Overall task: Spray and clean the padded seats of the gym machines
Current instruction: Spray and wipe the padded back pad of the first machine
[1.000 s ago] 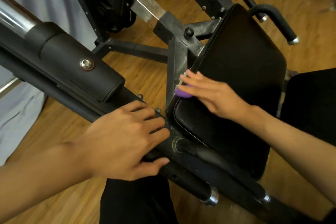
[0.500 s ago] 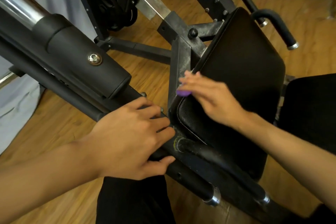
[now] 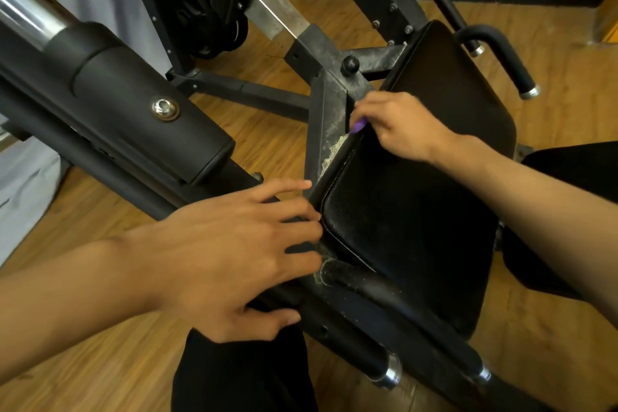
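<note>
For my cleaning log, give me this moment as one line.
right hand: holds purple item at seat pad edge | left hand: rests on frame | pale fluff beside seat pad

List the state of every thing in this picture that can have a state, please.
padded seat, uncovered, pale specks near its left edge.
machine frame, dusty, pale fluff where it meets the seat.
purple item, mostly hidden, only a tip shows.
right hand, grips the purple item at the seat's left edge.
left hand, fingers spread, rests on the machine frame.
</note>
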Demonstrator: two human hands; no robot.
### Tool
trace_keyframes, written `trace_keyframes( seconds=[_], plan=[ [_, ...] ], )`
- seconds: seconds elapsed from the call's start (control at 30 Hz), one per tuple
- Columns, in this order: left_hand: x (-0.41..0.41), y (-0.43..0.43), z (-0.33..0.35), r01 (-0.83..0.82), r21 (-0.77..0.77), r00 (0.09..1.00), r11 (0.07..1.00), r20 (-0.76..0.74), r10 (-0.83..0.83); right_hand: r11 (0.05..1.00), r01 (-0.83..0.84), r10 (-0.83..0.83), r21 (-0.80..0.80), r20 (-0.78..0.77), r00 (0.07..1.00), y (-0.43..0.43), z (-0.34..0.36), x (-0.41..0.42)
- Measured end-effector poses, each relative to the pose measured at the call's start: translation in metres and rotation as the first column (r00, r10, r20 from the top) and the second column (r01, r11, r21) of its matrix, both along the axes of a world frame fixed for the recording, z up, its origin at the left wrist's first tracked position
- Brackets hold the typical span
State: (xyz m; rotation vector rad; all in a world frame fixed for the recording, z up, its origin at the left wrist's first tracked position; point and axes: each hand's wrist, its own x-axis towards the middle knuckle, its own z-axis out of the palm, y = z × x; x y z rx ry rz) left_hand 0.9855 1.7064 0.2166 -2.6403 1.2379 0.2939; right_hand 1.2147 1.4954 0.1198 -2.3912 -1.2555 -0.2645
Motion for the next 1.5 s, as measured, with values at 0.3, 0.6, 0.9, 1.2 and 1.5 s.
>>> trace_keyframes(
  seconds=[0.3, 0.6, 0.9, 1.2, 1.5],
  plan=[
    [0.004, 0.004, -0.004, 0.026, -0.047, 0.999, 0.999, -0.041, -0.028, 0.863, -0.469, 0.466, -0.19, -0.066, 0.883, 0.021, 0.004, -0.068],
    [0.007, 0.007, -0.005, 0.033, -0.087, 0.996, 0.996, -0.084, -0.04, 0.961, 0.121, -0.085, -0.248, 0.15, 0.985, 0.006, 0.009, 0.006],
    [0.01, 0.009, -0.008, 0.177, -0.089, 0.983, 0.98, -0.03, -0.18, 0.89, 0.456, -0.456, 0.007, -0.021, 0.89, 0.033, -0.008, -0.027],
    [0.027, 0.004, 0.009, 0.239, -0.104, 0.96, 0.966, -0.125, -0.251, 0.941, 0.33, -0.325, 0.078, -0.076, 0.943, 0.011, -0.011, -0.034],
    [0.094, -0.035, -0.049, 0.369, 0.004, 0.929, 0.929, 0.027, -0.369, 0.995, 0.099, -0.1, -0.027, -0.038, 0.994, -0.011, 0.005, -0.018]
  ],
)
